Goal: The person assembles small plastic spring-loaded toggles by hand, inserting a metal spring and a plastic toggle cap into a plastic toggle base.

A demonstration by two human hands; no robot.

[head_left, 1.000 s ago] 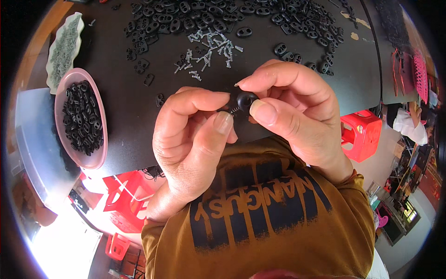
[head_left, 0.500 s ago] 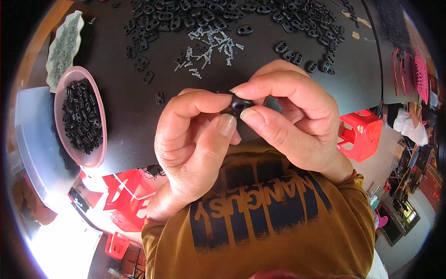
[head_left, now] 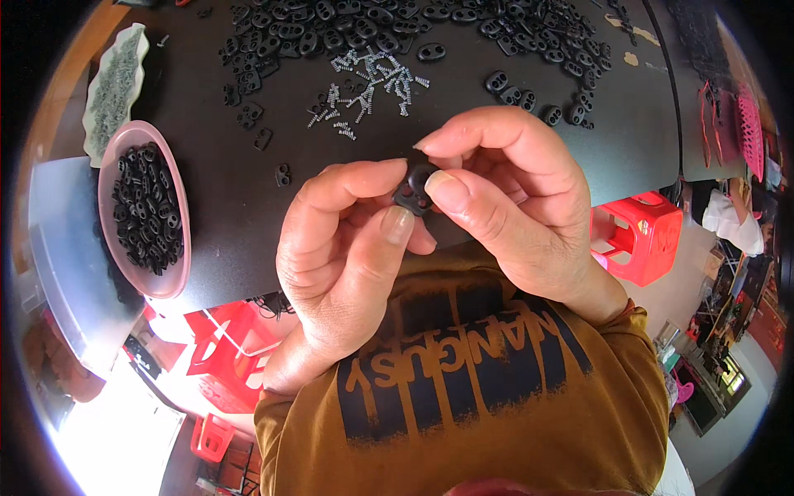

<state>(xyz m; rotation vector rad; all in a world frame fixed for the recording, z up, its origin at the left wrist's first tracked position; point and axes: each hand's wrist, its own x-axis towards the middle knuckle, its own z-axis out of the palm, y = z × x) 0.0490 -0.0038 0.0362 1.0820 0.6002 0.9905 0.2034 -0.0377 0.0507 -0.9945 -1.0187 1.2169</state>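
Note:
A small black plastic cord lock point(head_left: 413, 197) with round holes is held up between my two hands, above the table's near edge. My left hand point(head_left: 335, 248) pinches its lower left side with thumb and forefinger. From the right, the thumb of my right hand point(head_left: 521, 202) presses on its upper part, the forefinger curving over the top. Beyond my hands lie loose metal springs point(head_left: 364, 91) in a scattered patch. Behind them spreads a big heap of black two-holed cord lock parts point(head_left: 356, 33). One small black piece point(head_left: 283, 174) lies left of my hands.
A pink oval bowl point(head_left: 179, 273) of small black pieces stands at the table's left edge. Behind it is a pale wavy-edged tray point(head_left: 93, 136) of springs. A translucent bin point(head_left: 62, 240) is farther left. Red stools point(head_left: 657, 240) stand beside the table; a pink basket point(head_left: 750, 136) is far right.
The cord lock has turned in my fingers, so its holed face now shows. My right thumb has shifted up along it, and my right hand has moved slightly left.

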